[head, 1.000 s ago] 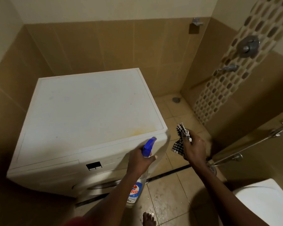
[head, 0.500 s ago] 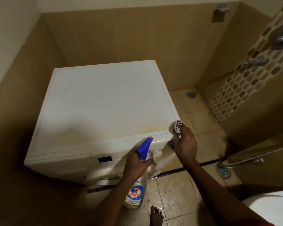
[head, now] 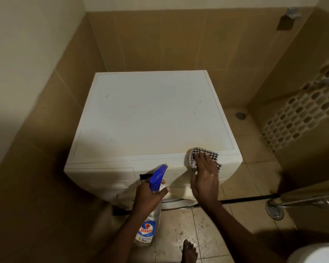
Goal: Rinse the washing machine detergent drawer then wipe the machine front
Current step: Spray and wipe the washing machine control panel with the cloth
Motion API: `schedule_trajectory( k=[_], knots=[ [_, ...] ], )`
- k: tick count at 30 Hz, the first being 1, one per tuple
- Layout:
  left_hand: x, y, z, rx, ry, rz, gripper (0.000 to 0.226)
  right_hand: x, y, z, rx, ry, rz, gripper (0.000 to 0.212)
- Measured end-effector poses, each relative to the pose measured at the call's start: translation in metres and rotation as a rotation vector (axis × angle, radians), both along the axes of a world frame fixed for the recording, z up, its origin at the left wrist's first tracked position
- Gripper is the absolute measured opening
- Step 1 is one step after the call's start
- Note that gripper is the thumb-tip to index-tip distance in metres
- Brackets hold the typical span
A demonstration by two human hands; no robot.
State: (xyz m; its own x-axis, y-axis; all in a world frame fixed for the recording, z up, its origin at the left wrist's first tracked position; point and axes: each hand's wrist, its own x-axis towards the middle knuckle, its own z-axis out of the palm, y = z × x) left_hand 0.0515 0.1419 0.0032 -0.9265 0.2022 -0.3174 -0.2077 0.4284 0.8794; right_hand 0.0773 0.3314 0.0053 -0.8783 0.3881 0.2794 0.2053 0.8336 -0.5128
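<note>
Cloth (head: 193, 156) pressed on the top right edge of the washing machine front (head: 177, 173)

The right hand (head: 204, 179) lies flat on the cloth with its fingers straight, pushing it onto the white washing machine (head: 150, 114) where the top meets the front. The front runs long from left to right, and most of it lies to the left of this hand and below it, so I think the next wipe should go left and down. The left hand (head: 148, 198) has its fingers curled round the neck of the spray bottle (head: 150, 221), in front of the middle of the machine. The right hand is the one touching the front, so it is best placed to wipe.
</note>
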Motion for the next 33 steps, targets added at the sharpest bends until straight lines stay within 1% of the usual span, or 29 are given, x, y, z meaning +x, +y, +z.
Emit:
schedule_trajectory(
  k=[3,5,7,9,12,14,17,19,20,24,25,26,29,31,33],
  knots=[
    [0.003,-0.011,0.001,0.008,0.01,0.021,0.026,-0.016,-0.017,0.005,0.017,0.011,0.029,0.052],
    [0.005,-0.022,0.001,-0.002,0.017,0.031,0.024,-0.03,-0.018,0.009,0.061,-0.019,0.026,0.047],
    [0.007,-0.033,0.001,0.003,0.015,0.05,0.023,-0.031,-0.023,0.01,0.071,-0.053,0.016,0.047],
    [0.01,-0.043,0.001,0.012,0.002,0.066,0.024,-0.021,-0.036,0.008,0.052,-0.047,0.015,0.053],
    [0.009,-0.055,0.001,0.022,-0.019,0.116,0.027,-0.01,-0.064,0.007,0.02,-0.043,0.076,0.063],
    [0.008,-0.069,0.0,0.027,-0.02,0.141,0.028,-0.023,-0.077,0.012,0.025,-0.035,0.112,0.06],
    [0.011,-0.09,-0.008,0.017,-0.005,0.162,0.025,-0.046,-0.092,0.015,0.063,-0.077,0.14,0.053],
    [0.014,-0.103,-0.012,0.015,-0.017,0.195,0.025,-0.044,-0.105,0.012,0.051,-0.098,0.158,0.054],
    [0.015,-0.11,-0.013,0.012,-0.028,0.208,0.028,-0.038,-0.114,0.011,0.045,-0.086,0.17,0.056],
    [0.017,-0.134,-0.014,0.057,-0.061,0.255,0.058,-0.028,-0.138,0.012,-0.015,-0.02,0.207,0.054],
    [0.018,-0.14,-0.013,0.062,-0.062,0.278,0.059,-0.036,-0.142,0.016,-0.011,-0.026,0.208,0.052],
    [0.018,-0.145,-0.012,0.06,-0.066,0.303,0.057,-0.045,-0.147,0.02,-0.003,-0.039,0.215,0.051],
    [0.019,-0.154,-0.009,0.056,-0.066,0.367,0.033,-0.061,-0.163,0.029,0.01,-0.063,0.284,0.051],
    [0.022,-0.158,-0.009,0.053,-0.077,0.401,0.032,-0.061,-0.167,0.03,0.011,-0.072,0.324,0.053],
    [0.025,-0.163,-0.008,0.029,-0.105,0.433,0.037,-0.059,-0.16,0.033,-0.023,-0.102,0.335,0.054]
  ],
)
